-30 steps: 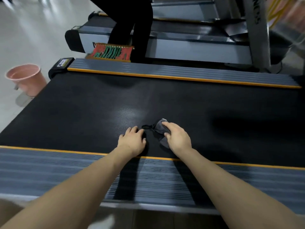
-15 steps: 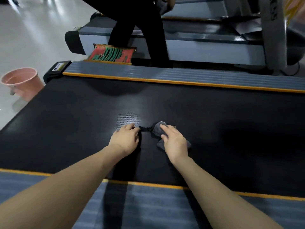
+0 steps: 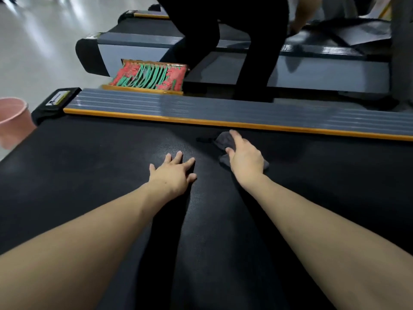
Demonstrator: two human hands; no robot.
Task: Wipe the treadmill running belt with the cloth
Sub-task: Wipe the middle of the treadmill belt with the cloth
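The black running belt (image 3: 89, 175) fills the middle of the view. A small dark grey cloth (image 3: 223, 140) lies on it close to the far side rail, with a thin strap trailing left. My right hand (image 3: 244, 158) presses flat on the cloth, fingers stretched toward the rail, and covers most of it. My left hand (image 3: 173, 174) rests flat on the bare belt to the left of the cloth, fingers spread, holding nothing.
The grey ribbed far side rail (image 3: 223, 111) with an orange edge borders the belt. Beyond it a person in black trousers (image 3: 257, 52) stands beside another treadmill (image 3: 324, 70). A red and green brush (image 3: 149, 77) lies there. A pink bucket (image 3: 12, 121) stands at left.
Both hands have slid away from me across the belt toward the far rail, the right hand pushing the cloth ahead. The near side rail has dropped out of view.
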